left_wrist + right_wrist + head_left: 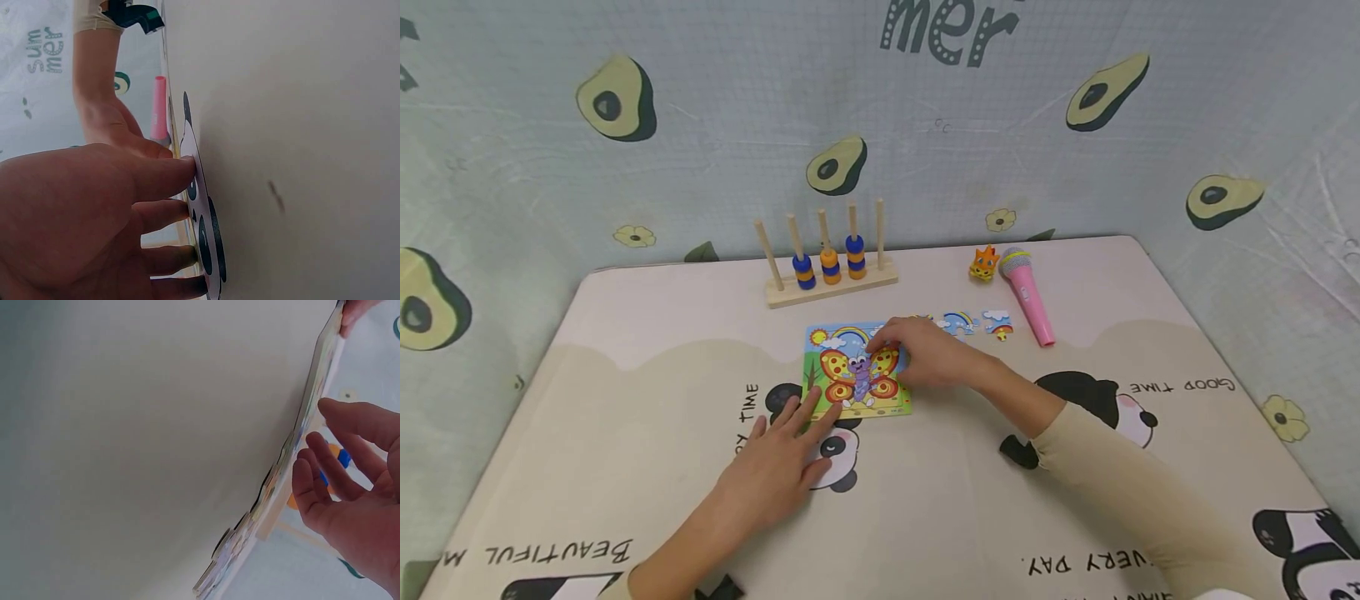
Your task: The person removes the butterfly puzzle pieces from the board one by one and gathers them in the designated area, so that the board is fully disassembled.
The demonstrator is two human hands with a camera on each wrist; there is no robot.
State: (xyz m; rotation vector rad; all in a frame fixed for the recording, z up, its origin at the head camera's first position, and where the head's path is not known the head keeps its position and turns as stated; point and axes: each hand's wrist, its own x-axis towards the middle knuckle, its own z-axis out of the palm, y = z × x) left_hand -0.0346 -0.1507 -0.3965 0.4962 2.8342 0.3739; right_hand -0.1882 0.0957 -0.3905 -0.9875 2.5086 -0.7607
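Observation:
A butterfly jigsaw puzzle (859, 379) lies flat, its picture largely covered with pieces. My left hand (778, 467) rests with spread, fairly straight fingers at its near left corner; in the left wrist view the left hand (81, 206) has thumb and fingertips down at the surface. Over the puzzle's far right part is my right hand (936, 354), its fingertips hiding that corner. From the right wrist, the right hand (356, 481) shows loosely bent fingers with nothing between them. Loose puzzle pieces (997, 323) lie beyond it, some partly hidden by that hand.
A wooden peg stand (833, 288) with blue and orange rings stands behind the puzzle. Toward the back right lie a pink toy microphone (1032, 302) and a small orange animal toy (983, 263). A patterned cloth (625, 433) covers the table, with an avocado-print curtain (722, 108) behind.

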